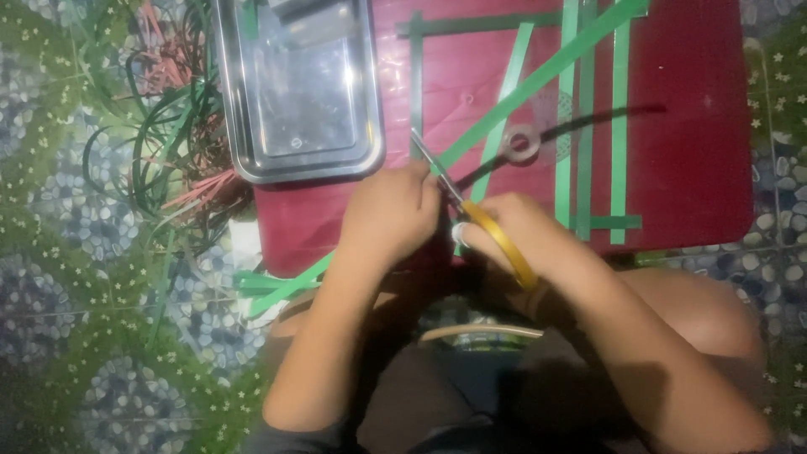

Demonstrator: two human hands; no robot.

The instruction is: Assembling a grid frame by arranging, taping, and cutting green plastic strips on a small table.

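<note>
I see my right hand (pixel 525 235) closed through the yellow-handled scissors (pixel 471 210), thin metal blades pointing up-left onto a long flat green strip (pixel 538 80). My left hand (pixel 391 210) is closed, pinching that strip just beside the blades. The strip runs diagonally across the glossy red table (pixel 698 126); a shiny steel tray (pixel 307 92) sits upper left and a clear tape roll (pixel 521 143) is near the blades

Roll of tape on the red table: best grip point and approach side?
Probably pinch the tape roll across its outer rim from straight above. It lies flat on the red table, hole up, so there is no raised edge to hook. Come in from its left, where table shows bare; upright green strips crowd its right, and a diagonal strip passes close above.
</note>
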